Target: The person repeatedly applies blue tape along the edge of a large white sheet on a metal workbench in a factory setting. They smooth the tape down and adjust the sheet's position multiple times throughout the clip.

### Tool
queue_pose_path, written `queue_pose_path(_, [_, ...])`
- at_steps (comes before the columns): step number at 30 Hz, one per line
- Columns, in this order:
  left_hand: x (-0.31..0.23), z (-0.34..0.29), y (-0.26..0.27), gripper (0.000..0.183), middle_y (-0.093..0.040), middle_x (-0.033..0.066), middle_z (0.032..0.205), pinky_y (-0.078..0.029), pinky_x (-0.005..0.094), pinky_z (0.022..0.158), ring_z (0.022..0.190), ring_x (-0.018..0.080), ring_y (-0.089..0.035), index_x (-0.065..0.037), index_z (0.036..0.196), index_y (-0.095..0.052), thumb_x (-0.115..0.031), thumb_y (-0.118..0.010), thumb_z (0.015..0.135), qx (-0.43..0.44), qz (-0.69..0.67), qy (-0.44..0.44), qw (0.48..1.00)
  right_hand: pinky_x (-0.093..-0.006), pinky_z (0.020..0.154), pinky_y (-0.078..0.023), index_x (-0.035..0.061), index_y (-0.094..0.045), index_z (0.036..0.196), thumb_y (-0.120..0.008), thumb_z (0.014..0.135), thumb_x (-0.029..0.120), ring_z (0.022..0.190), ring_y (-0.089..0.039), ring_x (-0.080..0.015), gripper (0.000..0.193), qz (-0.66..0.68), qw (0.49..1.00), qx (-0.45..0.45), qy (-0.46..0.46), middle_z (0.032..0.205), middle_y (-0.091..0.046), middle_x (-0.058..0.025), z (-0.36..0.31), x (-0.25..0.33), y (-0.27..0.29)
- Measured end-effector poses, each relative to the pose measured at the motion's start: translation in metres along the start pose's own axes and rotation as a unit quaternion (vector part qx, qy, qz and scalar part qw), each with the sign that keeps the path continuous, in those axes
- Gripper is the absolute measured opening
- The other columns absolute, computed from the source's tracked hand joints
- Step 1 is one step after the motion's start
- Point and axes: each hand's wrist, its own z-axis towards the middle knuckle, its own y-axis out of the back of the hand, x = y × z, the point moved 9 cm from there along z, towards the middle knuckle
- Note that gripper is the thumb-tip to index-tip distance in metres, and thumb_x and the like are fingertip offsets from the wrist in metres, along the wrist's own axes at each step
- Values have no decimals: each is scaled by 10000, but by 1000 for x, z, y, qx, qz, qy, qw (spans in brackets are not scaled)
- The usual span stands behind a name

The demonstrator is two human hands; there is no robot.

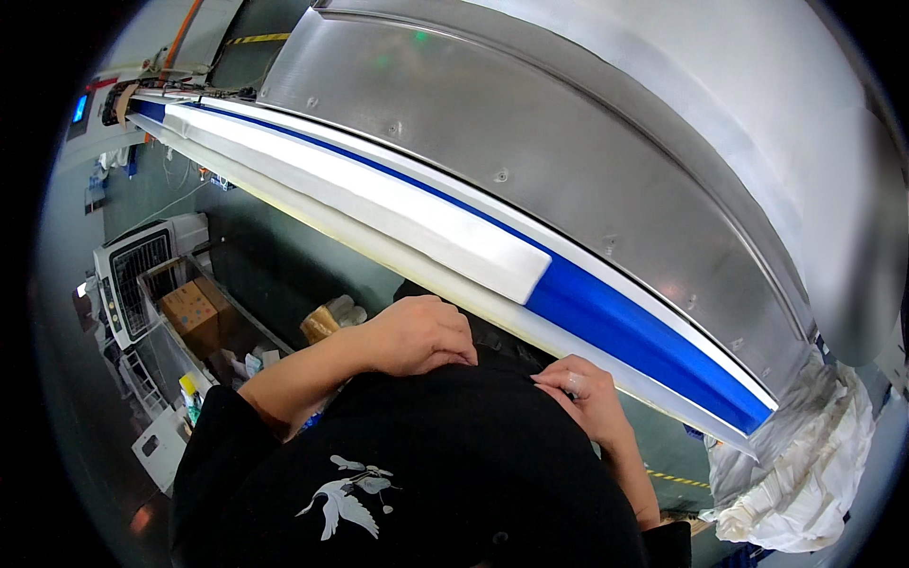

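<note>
Well, left hand point(421, 336): fingers bent inward against my black shirt point(473, 454); the tips are tucked out of sight, so I cannot tell whether they grip the cloth.
Right hand point(584, 393): thumb and forefinger come to the shirt's upper edge, a ring point(574, 381) on one finger; I cannot tell if they pinch it or only touch.
Shirt: on me, under and between both hands, a white bird print on its front; the lower border of my view cuts it off.
Blue strip point(634, 331): runs slantwise beyond my hands, its middle part covered by a long white slab point(398, 208).
Metal panel point(454, 114): behind the strip, cropped at the top.
Crumpled sheeting point(805, 473): off to my right, its contents, if any, hidden.
Cardboard box point(197, 317): at lower left, print too small to make out.
</note>
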Motion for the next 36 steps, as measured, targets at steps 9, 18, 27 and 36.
queue_pose_path(9, [47, -1, -14, 240, -670, 124, 924, -502, 400, 769, 872, 320, -631, -85, 962, -678, -295, -614, 865, -61, -33, 205, 976, -282, 645, -481, 24, -667, 893, -642, 840, 105, 725, -609, -165, 100, 69, 993, -35, -86, 816, -641, -79, -2, -33, -2])
queue_pose_path(18, [51, 11, -26, 356, -666, 105, 879, -494, 408, 732, 856, 307, -631, -105, 995, -650, -424, -610, 842, 115, 29, 175, 977, -345, 693, -507, 94, -650, 1083, -606, 854, 345, 756, -652, -244, 342, -64, 976, 79, -193, 885, -676, -140, 7, -46, -14])
queue_pose_path(27, [42, 24, -36, 286, -659, 161, 980, -479, 444, 795, 939, 357, -612, -84, 1044, -639, -289, -569, 857, 183, 65, 141, 971, -324, 749, -506, 63, -597, 1159, -622, 850, 234, 843, -660, -224, 354, -148, 963, 183, -129, 926, -678, -121, 25, -41, -28])
queue_pose_path(36, [46, 31, -51, 326, -638, 189, 982, -462, 467, 783, 959, 378, -590, -58, 1027, -608, -328, -567, 850, 198, 98, 93, 971, -473, 696, -471, 43, -619, 941, -615, 779, 300, 828, -601, -401, 304, -201, 967, 136, -74, 862, -632, -218, 35, -12, -25])
